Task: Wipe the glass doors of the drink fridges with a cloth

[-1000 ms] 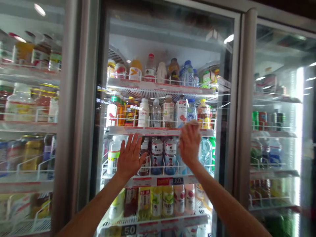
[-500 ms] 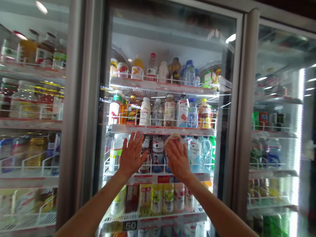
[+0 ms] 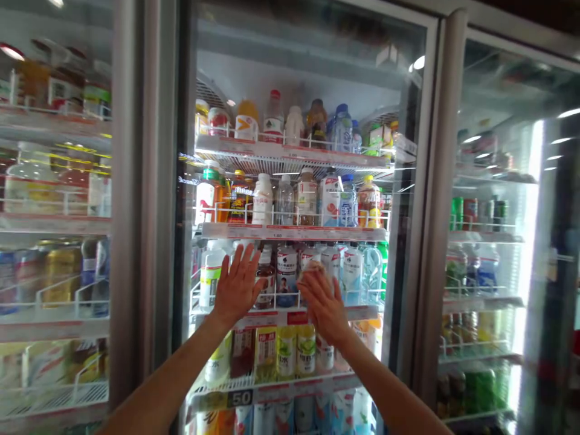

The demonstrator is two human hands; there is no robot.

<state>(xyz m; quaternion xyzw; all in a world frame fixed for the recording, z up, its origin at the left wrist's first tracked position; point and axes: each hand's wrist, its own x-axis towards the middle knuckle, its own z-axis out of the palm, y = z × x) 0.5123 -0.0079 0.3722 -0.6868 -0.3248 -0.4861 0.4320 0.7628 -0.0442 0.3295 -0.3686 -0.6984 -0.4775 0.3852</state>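
In front of me stands the glass door (image 3: 290,36) of a drinks fridge. My left hand (image 3: 238,284) lies flat toward the glass with its fingers spread, holding nothing. To its right, my right hand (image 3: 324,305) presses a pale crumpled cloth (image 3: 313,266) to the glass. Most of that cloth is hidden under the fingers, and only its top edge shows. Behind the pane, level with both hands, bottles such as a dark-labelled bottle (image 3: 286,269) line a shelf.
A metal door frame (image 3: 156,199) runs down the left side and another frame post (image 3: 437,211) down the right. More glass-fronted fridge sections with bottles and cans flank them. A price sign (image 3: 241,398) hangs on a lower shelf.
My right hand has slid down and slightly left over the glass with the cloth. My left hand has sunk a little, still spread. The whole view has shifted slightly.
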